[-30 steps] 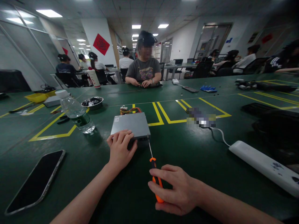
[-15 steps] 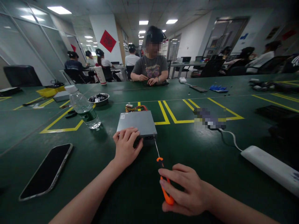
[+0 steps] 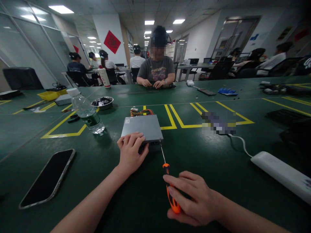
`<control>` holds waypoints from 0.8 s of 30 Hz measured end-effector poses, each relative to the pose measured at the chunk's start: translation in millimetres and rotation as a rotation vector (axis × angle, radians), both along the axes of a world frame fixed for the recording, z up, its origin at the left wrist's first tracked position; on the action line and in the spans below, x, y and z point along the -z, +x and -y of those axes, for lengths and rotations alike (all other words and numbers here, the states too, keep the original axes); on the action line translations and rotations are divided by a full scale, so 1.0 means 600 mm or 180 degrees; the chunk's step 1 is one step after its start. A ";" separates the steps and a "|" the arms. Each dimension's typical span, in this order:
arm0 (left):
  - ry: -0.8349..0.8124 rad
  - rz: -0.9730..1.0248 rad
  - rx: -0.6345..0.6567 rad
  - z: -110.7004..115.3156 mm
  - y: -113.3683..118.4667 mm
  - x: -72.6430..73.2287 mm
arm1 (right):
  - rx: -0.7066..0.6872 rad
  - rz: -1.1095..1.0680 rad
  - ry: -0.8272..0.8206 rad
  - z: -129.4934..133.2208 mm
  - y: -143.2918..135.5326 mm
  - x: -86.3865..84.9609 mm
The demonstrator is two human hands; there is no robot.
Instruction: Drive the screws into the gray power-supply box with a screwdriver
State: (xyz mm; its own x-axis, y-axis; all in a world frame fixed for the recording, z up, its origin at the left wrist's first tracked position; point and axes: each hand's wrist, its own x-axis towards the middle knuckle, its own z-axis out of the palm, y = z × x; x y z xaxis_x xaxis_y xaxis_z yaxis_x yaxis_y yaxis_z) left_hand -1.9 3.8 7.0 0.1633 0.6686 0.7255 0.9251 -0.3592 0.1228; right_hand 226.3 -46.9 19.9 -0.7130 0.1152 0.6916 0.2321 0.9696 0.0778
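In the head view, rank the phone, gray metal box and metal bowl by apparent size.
1. phone
2. gray metal box, partly covered by the left hand
3. metal bowl

We've got bare surface (image 3: pixel 204 152) between metal box (image 3: pixel 142 124) and white strip (image 3: pixel 279 174) to pass; bottle (image 3: pixel 87 111) blocks box's left.

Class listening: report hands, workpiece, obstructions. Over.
Left hand holding power supply, near edge. Right hand gripping orange screwdriver, tip at supply's near right corner. Water bottle off left, clear of both hands.
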 end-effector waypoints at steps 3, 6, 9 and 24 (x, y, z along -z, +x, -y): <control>-0.0008 0.0025 0.0016 -0.001 0.000 0.001 | 0.0055 -0.0226 -0.0064 0.000 0.002 0.009; 0.0015 0.0023 0.0016 -0.001 0.000 0.001 | 0.0069 -0.0169 -0.0141 0.001 0.000 0.009; 0.0013 -0.0005 0.0012 -0.001 0.000 0.001 | 0.0051 0.0100 -0.0089 0.003 -0.004 0.001; 0.0006 -0.0013 -0.0009 -0.001 0.000 0.001 | 0.0062 0.0183 0.0093 0.003 -0.005 -0.001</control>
